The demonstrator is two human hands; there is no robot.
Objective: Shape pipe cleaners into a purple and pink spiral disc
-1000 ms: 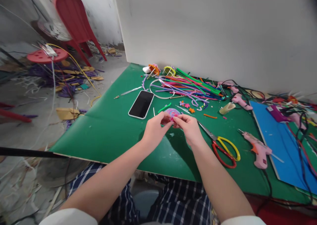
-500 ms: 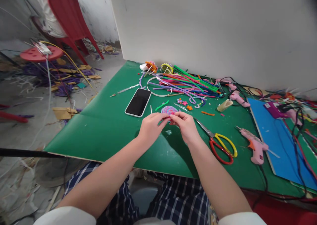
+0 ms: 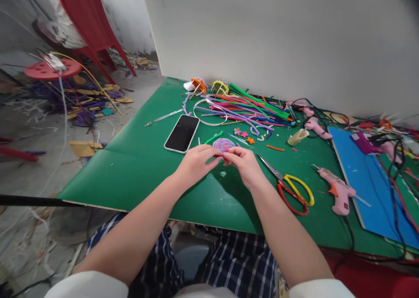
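Note:
My left hand [image 3: 199, 161] and my right hand [image 3: 246, 166] meet above the green table, fingertips pinched together on a small pink pipe cleaner piece [image 3: 226, 153]. Most of that piece is hidden by the fingers, so its shape is unclear. Just behind the fingertips lies a round coil [image 3: 223, 144] wound in pink, blue and purple. A bent green pipe cleaner [image 3: 214, 137] is left of the coil. Small flowers [image 3: 244, 134] in purple, pink and orange sit beyond my right hand, near tweezers [image 3: 239, 139].
A phone [image 3: 182, 133] lies left of the hands. Scissors [image 3: 288, 186] with red and yellow handles and a pink glue gun [image 3: 337, 188] are at right, beside a blue board [image 3: 369, 188]. A pile of pipe cleaners [image 3: 248, 108] and a hoop [image 3: 209, 124] lie at the back.
Both hands stay pinched on the pink piece, with slight shifts of the fingers. More of the coil shows behind them. The view has moved a little.

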